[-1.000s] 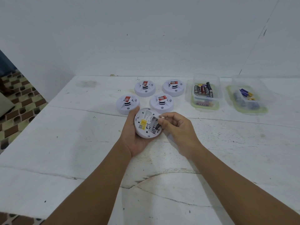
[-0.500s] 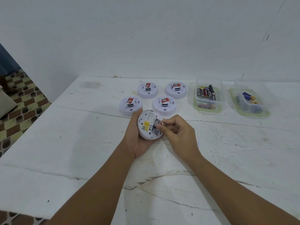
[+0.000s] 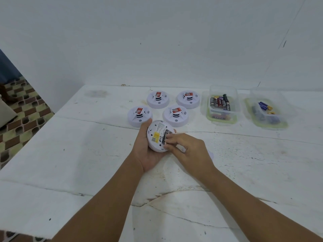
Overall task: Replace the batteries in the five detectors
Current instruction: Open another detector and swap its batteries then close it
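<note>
Cupped in the left hand [image 3: 146,151], a white detector [image 3: 158,136] is held above the table [image 3: 70,154], back side up — thumb curled over its far rim. Right hand [image 3: 188,149] fingertips [image 3: 167,137] press into the battery bay. Four more detectors [image 3: 175,115] sit just beyond, beside two clear containers [image 3: 222,105] holding batteries [image 3: 220,102].

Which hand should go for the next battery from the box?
Right. The left hand cradles the upturned detector, while the right hand only has fingers at its battery bay and is nearer the battery box.
</note>
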